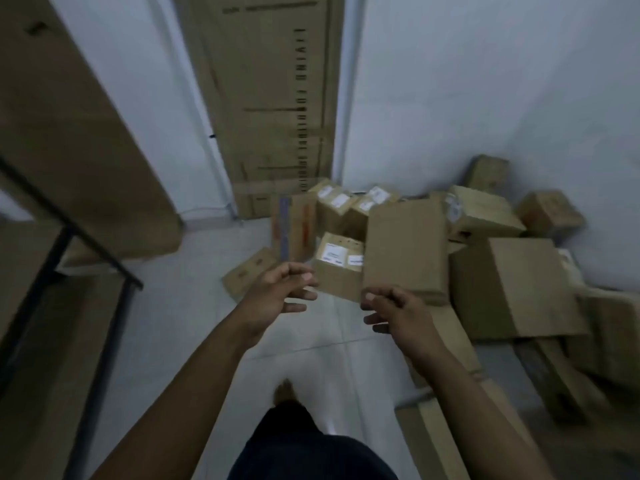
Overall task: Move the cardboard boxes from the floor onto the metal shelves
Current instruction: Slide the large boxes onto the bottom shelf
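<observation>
My left hand point(277, 296) is raised with its fingers loosely curled and apart, holding nothing. My right hand point(398, 311) is likewise loosely curled and empty, just beside the near edge of a plain brown upright cardboard box point(405, 247). Blur prevents confirming contact. A small brown cardboard box with white labels point(337, 263) sits beyond the gap between both hands. The remaining brown cardboard boxes point(512, 282) lie heaped on the pale tiled floor point(194, 306) against the white wall point(485, 81). Their label text is unreadable. The black metal shelf frame point(65, 233) is cut off at the left edge.
</observation>
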